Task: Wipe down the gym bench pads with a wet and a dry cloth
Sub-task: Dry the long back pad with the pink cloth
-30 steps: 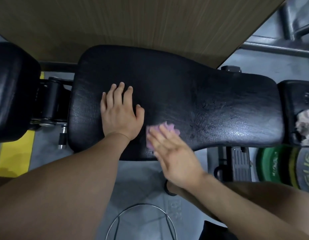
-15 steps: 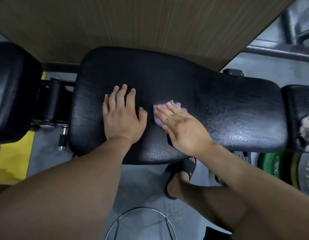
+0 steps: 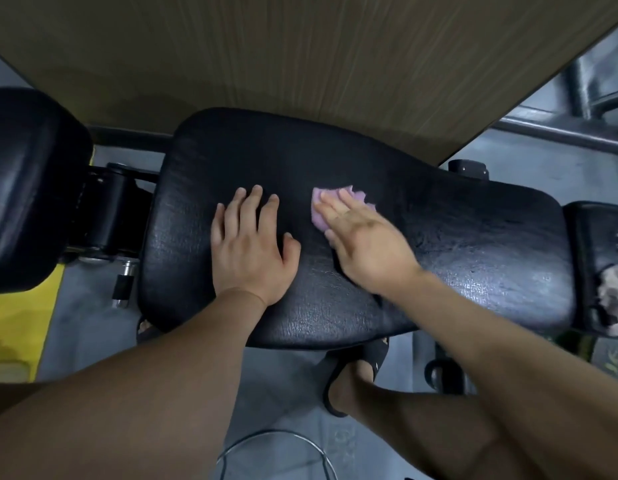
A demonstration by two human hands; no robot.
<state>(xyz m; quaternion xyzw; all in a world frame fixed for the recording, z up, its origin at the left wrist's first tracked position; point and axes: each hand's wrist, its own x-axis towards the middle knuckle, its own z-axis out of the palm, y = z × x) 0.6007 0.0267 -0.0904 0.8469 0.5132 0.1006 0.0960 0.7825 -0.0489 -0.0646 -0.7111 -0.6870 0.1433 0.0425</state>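
Note:
A long black bench pad (image 3: 473,244) runs across the middle of the view, its right half shiny. My left hand (image 3: 250,251) lies flat on the pad's left part, fingers spread, holding nothing. My right hand (image 3: 364,244) presses flat on a small purple cloth (image 3: 319,209) at the pad's centre; only the cloth's far and left edges show past the fingers. A second, beige cloth (image 3: 613,296) lies crumpled on a smaller black pad (image 3: 598,237) at the right edge.
A rounded black pad (image 3: 30,188) stands at the left, joined by a black hinge bracket (image 3: 110,209). A wood panel (image 3: 300,64) rises behind the bench. My sandalled foot (image 3: 356,379) is on the grey floor below, next to a wire loop (image 3: 276,452). Yellow floor marking (image 3: 20,327) lies left.
My right hand has slid the purple cloth from the pad's near edge up toward its middle and far side. My left hand has stayed flat in place.

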